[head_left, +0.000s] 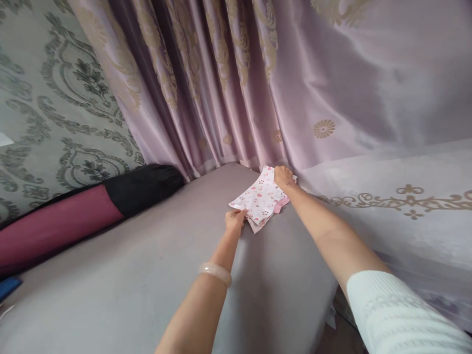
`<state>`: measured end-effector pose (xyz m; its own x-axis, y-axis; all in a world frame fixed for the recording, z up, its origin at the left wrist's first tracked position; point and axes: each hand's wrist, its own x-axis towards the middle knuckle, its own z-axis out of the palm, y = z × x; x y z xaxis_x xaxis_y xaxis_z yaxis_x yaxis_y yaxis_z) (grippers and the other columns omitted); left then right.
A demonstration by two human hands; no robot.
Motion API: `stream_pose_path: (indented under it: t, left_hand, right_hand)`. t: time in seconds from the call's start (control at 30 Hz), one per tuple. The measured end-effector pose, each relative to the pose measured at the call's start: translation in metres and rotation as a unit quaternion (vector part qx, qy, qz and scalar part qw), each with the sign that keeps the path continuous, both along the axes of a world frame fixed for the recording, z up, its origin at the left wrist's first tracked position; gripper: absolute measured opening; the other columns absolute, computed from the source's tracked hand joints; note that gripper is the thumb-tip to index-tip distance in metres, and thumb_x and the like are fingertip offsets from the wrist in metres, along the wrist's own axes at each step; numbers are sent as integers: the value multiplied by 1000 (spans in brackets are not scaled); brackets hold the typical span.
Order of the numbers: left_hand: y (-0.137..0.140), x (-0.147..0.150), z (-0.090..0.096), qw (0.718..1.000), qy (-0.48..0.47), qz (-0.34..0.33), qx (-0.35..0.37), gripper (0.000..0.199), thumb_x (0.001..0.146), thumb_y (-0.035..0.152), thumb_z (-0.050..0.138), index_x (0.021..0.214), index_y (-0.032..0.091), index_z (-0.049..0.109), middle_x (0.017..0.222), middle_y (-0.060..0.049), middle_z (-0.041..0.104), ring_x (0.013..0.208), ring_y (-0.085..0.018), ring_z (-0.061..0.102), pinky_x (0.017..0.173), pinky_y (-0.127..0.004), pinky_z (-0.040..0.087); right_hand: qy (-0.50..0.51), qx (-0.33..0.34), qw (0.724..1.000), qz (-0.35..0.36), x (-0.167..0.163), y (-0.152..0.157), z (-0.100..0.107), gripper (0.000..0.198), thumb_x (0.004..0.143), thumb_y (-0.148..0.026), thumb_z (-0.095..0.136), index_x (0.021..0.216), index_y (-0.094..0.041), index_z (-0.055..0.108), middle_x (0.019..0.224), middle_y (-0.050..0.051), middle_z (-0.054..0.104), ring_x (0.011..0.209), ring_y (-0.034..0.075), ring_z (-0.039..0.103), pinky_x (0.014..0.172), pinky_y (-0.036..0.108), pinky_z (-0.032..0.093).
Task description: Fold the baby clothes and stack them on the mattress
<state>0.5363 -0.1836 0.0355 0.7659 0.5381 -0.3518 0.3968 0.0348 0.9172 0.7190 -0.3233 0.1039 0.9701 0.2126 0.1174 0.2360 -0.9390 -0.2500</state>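
A small white children's garment [260, 196] with a pink and brown print and a pink band lies on the grey bed surface, looking folded. Its lower left corner is pinched between the fingers of my left hand [235, 219]; a pale bangle [215, 273] circles that wrist. At the far right end, my right hand [283, 177] is closed on the garment, and the cloth under its fingers is partly hidden. A layer of the fabric shows beneath the near edge.
Along the wall at left lies a long dark red and black bag [143, 189]. Pinkish-purple curtains [250, 98] hang behind and to the right of the bed [147, 280]. Something blue [9, 287] sits at the left edge. The bed's right edge drops off near my right arm.
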Motion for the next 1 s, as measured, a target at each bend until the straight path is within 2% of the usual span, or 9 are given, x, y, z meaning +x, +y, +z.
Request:
stream_pose_path:
  t: [0.2, 0.4, 0.53, 0.63, 0.7, 0.73, 0.83, 0.9, 1.0]
  left_hand:
    - [4, -17, -5, 991, 7, -110, 69, 27, 81, 36, 61, 84, 10, 66, 60, -7, 68, 36, -5, 36, 43, -21, 32]
    - [19, -49, 3, 975, 14, -160, 153, 23, 82, 34, 57, 85, 13, 66, 66, -6, 70, 46, -10, 50, 49, -22, 38]
    - [35, -81, 11, 959, 25, -170, 225, 24, 83, 35, 52, 90, 16, 65, 69, -6, 71, 62, -16, 61, 57, -24, 41]
    - [54, -112, 13, 938, 25, -175, 298, 28, 86, 38, 47, 99, 19, 64, 75, -5, 71, 67, -18, 63, 65, -27, 43]
    - [70, -136, 9, 909, 13, -165, 383, 31, 88, 40, 44, 103, 21, 63, 86, -5, 72, 72, -19, 63, 71, -30, 46]
    - [79, -149, 4, 885, -14, -160, 436, 33, 88, 42, 43, 106, 22, 63, 95, -7, 71, 80, -21, 63, 77, -33, 47]
    - [106, -188, -15, 830, -49, -156, 533, 38, 87, 45, 44, 111, 22, 63, 116, -10, 66, 104, -27, 59, 92, -41, 46]
    - [121, -215, -29, 813, -24, -135, 566, 42, 86, 47, 44, 115, 22, 63, 122, -11, 63, 115, -30, 54, 98, -45, 45]
    - [139, -255, -44, 815, 38, -116, 567, 45, 84, 49, 44, 119, 26, 62, 129, -7, 60, 124, -30, 50, 102, -46, 44]
  right_hand:
    - [-20, -34, 998, -52, 5, 4, -24, 34, 91, -9, 41, 116, -4, 64, 117, 28, 59, 107, 31, 62, 88, 38, 48]
    - [-42, -44, 997, -50, 3, 1, -43, 46, 89, -6, 35, 133, -4, 47, 127, 27, 52, 110, 28, 59, 89, 35, 47]
    - [-80, -57, 995, -28, -1, 2, -57, 48, 89, -14, 36, 136, -6, 46, 137, 25, 44, 121, 31, 48, 97, 41, 40]
    - [-97, -73, 993, -1, -1, 0, -69, 51, 94, -29, 30, 137, -8, 46, 148, 20, 36, 135, 34, 30, 108, 49, 26]
    - [-64, -75, 995, -5, 1, -2, -76, 56, 96, -38, 24, 141, -10, 42, 152, 16, 31, 139, 35, 21, 109, 57, 18]
    - [-44, -74, 996, -10, 3, -3, -79, 58, 96, -40, 21, 143, -11, 39, 152, 16, 31, 140, 36, 19, 108, 60, 16]
    - [-6, -68, 998, -15, 7, -5, -82, 60, 97, -43, 18, 146, -13, 35, 153, 16, 30, 140, 37, 19, 106, 65, 15]
    - [-3, -67, 998, -17, 8, -5, -81, 59, 97, -43, 18, 145, -14, 36, 153, 16, 29, 140, 37, 19, 107, 65, 13]
    - [-8, -61, 998, -10, -2, 0, -76, 59, 97, -42, 18, 146, -13, 35, 153, 16, 27, 141, 36, 17, 108, 63, 12]
